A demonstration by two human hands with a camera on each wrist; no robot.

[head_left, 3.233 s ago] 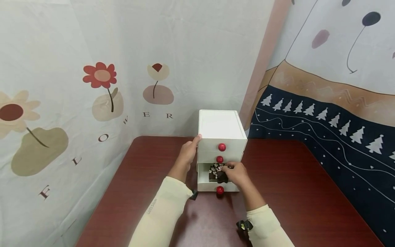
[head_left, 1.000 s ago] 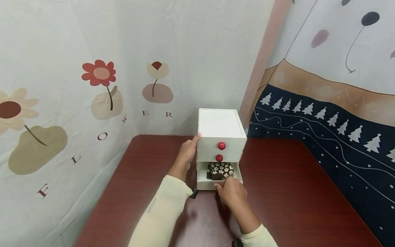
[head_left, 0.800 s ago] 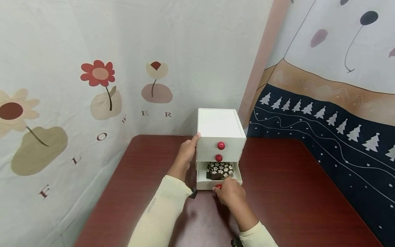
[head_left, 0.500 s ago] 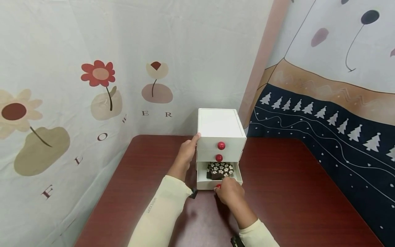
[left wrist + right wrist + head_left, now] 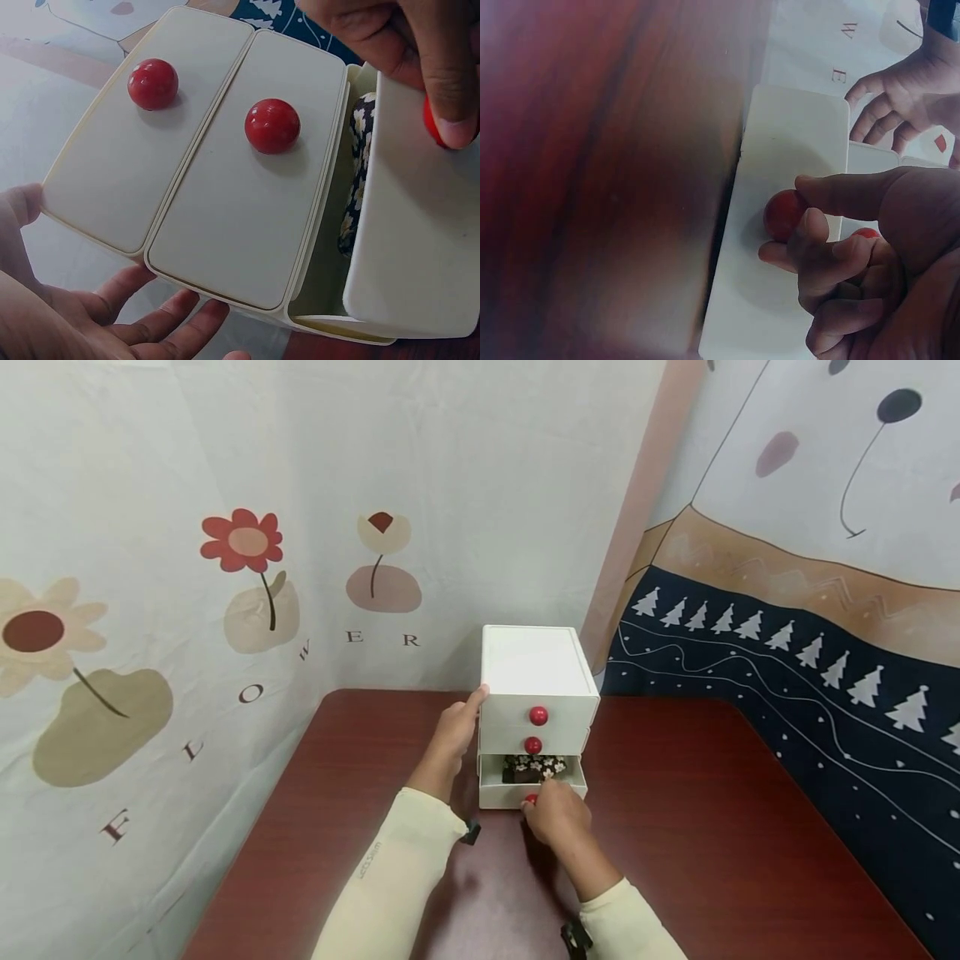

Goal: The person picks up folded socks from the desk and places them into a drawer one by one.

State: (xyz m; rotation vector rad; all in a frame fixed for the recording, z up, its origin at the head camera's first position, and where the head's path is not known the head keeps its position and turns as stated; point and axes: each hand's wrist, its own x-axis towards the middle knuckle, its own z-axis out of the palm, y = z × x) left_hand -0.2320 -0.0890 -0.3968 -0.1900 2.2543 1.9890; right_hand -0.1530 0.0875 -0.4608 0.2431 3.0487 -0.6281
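A small white drawer cabinet [image 5: 536, 660] with red round knobs stands on the table. Its bottom drawer [image 5: 497, 797] is part-way out. Inside lies a folded black fabric item [image 5: 525, 767] with white flowers, its front part hidden by the drawer front. My right hand [image 5: 558, 814] pinches the bottom drawer's red knob [image 5: 784, 215] between thumb and fingers. Against the cabinet's left side rests my left hand [image 5: 452, 735], thumb at the front edge and fingers spread along the side, as the left wrist view shows. Both upper drawers [image 5: 232, 172] are closed.
The reddish-brown table [image 5: 697, 827] extends around the cabinet. Behind it hangs a pale cloth [image 5: 450, 460] printed with flowers and letters. A dark blue printed cloth [image 5: 795, 727] hangs on the right.
Earlier, my right hand was on the flowered fabric; then it moved down to the knob. Since half a second ago the bottom drawer has slid a little inward. My left hand has stayed put.
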